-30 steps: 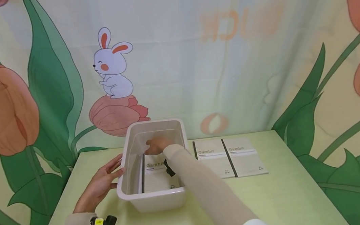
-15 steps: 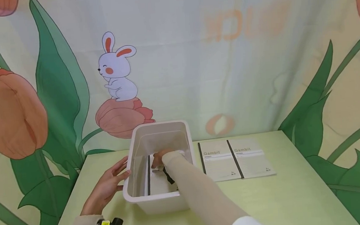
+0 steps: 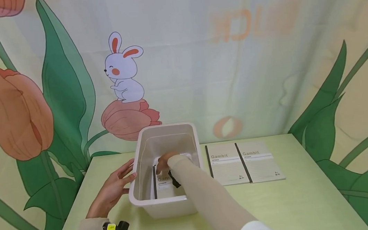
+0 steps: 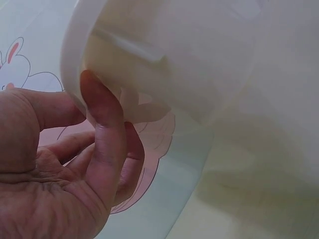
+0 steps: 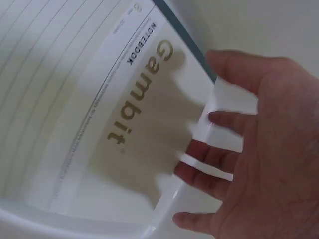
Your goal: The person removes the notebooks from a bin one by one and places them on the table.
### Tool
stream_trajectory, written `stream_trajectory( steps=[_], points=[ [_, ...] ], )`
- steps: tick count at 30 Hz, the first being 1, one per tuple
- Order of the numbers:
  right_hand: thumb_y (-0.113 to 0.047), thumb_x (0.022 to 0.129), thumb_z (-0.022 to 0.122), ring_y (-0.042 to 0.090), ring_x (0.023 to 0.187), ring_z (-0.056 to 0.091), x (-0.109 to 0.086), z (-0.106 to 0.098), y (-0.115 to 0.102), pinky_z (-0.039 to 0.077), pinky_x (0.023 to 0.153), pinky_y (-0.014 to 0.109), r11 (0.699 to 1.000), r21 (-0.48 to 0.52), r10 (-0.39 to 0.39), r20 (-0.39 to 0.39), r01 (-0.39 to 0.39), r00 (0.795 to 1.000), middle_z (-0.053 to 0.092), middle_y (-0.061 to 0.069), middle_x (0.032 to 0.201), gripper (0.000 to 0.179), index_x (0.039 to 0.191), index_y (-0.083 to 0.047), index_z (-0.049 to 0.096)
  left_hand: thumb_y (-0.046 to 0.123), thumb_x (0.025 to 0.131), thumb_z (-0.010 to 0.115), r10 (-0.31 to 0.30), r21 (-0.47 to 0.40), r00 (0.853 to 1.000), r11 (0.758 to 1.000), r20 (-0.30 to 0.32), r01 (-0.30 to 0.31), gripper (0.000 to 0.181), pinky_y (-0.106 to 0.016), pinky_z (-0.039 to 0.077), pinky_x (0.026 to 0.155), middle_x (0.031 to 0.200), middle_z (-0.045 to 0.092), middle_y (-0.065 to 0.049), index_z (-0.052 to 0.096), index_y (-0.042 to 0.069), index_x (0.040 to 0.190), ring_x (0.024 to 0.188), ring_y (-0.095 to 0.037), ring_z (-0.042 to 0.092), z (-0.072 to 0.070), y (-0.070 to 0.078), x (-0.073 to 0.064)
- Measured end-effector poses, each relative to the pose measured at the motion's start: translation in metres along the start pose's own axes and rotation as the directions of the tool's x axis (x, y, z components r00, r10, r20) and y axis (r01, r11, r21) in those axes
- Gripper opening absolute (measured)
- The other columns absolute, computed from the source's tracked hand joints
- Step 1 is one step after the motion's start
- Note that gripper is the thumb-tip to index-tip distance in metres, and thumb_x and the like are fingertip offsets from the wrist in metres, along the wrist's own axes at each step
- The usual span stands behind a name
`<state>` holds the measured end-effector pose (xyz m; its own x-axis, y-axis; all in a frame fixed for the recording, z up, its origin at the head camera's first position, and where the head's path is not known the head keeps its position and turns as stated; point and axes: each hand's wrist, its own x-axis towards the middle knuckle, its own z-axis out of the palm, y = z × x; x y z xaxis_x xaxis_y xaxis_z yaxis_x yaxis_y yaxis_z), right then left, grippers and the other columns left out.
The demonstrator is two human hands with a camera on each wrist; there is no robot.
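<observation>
My left hand [image 3: 111,188] holds the left rim of a beige plastic tub [image 3: 158,201]; in the left wrist view its fingers [image 4: 102,107] pinch the rim from both sides. Inside the tub lies a notebook [image 3: 165,190] with a dark spine strip and "Gambit" on its cover. My right hand [image 3: 164,160] reaches down into the tub over the notebook's far end. In the right wrist view the fingers [image 5: 212,154] are spread and mostly straight, fingertips right at the notebook's top edge. The forearm covers the notebook's right part in the head view.
Two matching notebooks, a left one [image 3: 225,165] and a right one [image 3: 261,163], lie side by side on the pale green table [image 3: 270,204] to the right of the tub. A printed curtain [image 3: 182,77] with a rabbit and tulips hangs right behind the table.
My right hand has gone lower into the tub, to the notebook's far edge. The notebook has slid towards the tub's near wall. My left hand has stayed on the rim.
</observation>
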<state>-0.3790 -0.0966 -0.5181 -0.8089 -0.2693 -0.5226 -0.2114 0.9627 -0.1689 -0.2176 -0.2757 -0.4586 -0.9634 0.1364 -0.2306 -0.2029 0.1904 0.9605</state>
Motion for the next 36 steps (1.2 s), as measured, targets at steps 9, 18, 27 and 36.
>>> stream_trajectory(
  steps=[9, 18, 27, 36],
  points=[
    [-0.042, 0.074, 0.081, 0.014, 0.105, 0.058, -0.011, -0.007, 0.004, 0.05, 0.098, 0.033, 0.988, 0.124, 0.09, -0.012, -0.088, 0.996, 0.064, -0.005, 0.127, 0.039, 0.106, -0.021, 0.073, 0.022, 0.101, 0.055, 0.0, -0.005, 1.0, 1.0, 0.006, 0.0, 0.067, -0.052, 0.053, 0.094, 0.165, 0.019, -0.012, 0.021, 0.025, 0.158, 0.143, -0.044, 0.033, 0.0, 0.0, 0.0],
    [-0.05, 0.071, 0.082, 0.012, 0.106, 0.057, -0.013, -0.013, 0.007, 0.05, 0.097, 0.032, 0.998, -0.059, 0.008, -0.043, -0.011, 0.999, 0.064, -0.008, 0.123, 0.047, 0.112, -0.029, 0.07, 0.025, 0.1, 0.057, 0.002, 0.004, 1.0, 1.0, -0.01, -0.002, 0.068, -0.051, 0.053, 0.094, 0.165, 0.019, -0.01, 0.021, 0.026, 0.158, 0.143, -0.043, 0.034, 0.001, 0.002, 0.0],
    [-0.061, 0.071, 0.075, 0.011, 0.116, 0.055, -0.017, -0.017, 0.007, 0.048, 0.098, 0.033, 0.978, -0.191, -0.074, 0.03, 0.078, 0.997, 0.058, -0.012, 0.134, 0.058, 0.121, -0.032, 0.066, 0.024, 0.1, 0.056, 0.001, 0.01, 1.0, 1.0, 0.008, -0.001, 0.066, -0.053, 0.053, 0.094, 0.164, 0.021, -0.013, 0.023, 0.023, 0.158, 0.142, -0.044, 0.034, 0.001, 0.001, -0.001],
    [-0.06, 0.07, 0.076, 0.014, 0.112, 0.05, -0.018, -0.016, 0.012, 0.044, 0.101, 0.039, 0.984, 0.101, -0.14, -0.048, 0.145, 0.989, 0.056, -0.008, 0.127, 0.067, 0.13, -0.033, 0.059, 0.023, 0.101, 0.055, -0.002, 0.013, 1.0, 1.0, -0.003, 0.002, 0.066, -0.059, 0.049, 0.098, 0.165, 0.02, -0.012, 0.022, 0.024, 0.158, 0.142, -0.045, 0.034, 0.004, 0.001, -0.003]
  ],
)
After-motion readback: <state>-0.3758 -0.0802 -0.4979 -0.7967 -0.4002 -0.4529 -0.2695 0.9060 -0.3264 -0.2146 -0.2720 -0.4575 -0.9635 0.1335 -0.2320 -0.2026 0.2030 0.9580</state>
